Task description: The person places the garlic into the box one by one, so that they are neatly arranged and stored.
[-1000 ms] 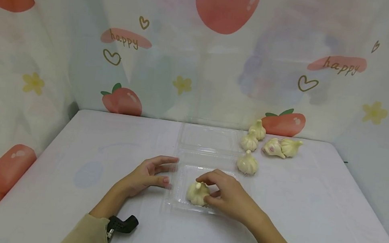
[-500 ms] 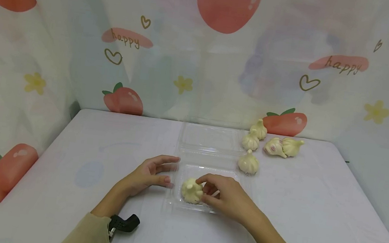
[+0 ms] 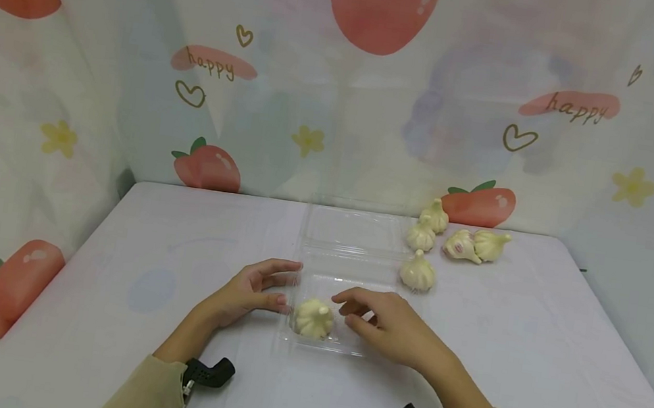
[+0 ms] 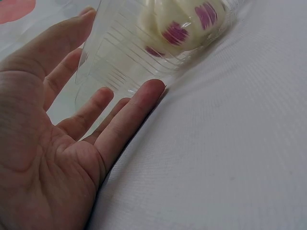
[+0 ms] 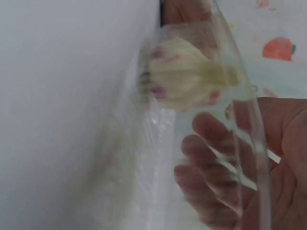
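Note:
A clear plastic clamshell box [image 3: 324,347] lies opened out on the table, its lid [image 3: 354,232] folded back away from me. One garlic bulb [image 3: 313,319] sits upright in the left front corner of the box. Purple marks show on the bulb [image 4: 175,31] in the left wrist view. My left hand [image 3: 251,293] rests along the box's left side, fingertips at its clear wall, fingers loosely extended. Over the right half of the box hovers my right hand [image 3: 388,327], fingers loosely bent and apart from the bulb, holding nothing.
Several more garlic bulbs lie to the right: one bulb [image 3: 418,271] by the box's right edge, others near the lid, and a pair [image 3: 476,246] farther right. A printed curtain [image 3: 366,134] stands behind the white-covered table [image 3: 201,229].
My right hand has shifted the garlic bulb leftward inside the box, then let go of it and drawn back a little to the right. The left hand has stayed in place.

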The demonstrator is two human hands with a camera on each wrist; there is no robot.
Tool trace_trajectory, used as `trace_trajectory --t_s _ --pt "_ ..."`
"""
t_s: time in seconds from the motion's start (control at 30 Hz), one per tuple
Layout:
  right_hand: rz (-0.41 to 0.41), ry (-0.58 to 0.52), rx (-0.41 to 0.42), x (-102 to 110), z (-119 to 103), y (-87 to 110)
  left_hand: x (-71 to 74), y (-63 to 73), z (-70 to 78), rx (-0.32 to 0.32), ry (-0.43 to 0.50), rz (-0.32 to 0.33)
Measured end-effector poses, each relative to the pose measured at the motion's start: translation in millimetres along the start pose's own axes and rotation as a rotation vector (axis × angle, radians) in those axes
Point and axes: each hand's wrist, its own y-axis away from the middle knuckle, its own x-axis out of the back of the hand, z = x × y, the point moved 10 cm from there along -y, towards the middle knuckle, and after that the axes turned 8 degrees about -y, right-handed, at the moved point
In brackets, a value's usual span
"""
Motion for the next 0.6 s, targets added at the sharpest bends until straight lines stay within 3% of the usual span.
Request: trace_trajectory --t_s 0.37,0.6 --pt "0.252 0.056 -0.016 68 11 14.1 0.1 -0.5 0.0 -0.004 -0.007 -0.011" --pt "0.371 0.134 -0.044 98 23 25.4 -0.1 0.1 -2.3 0.009 -0.007 -0.006"
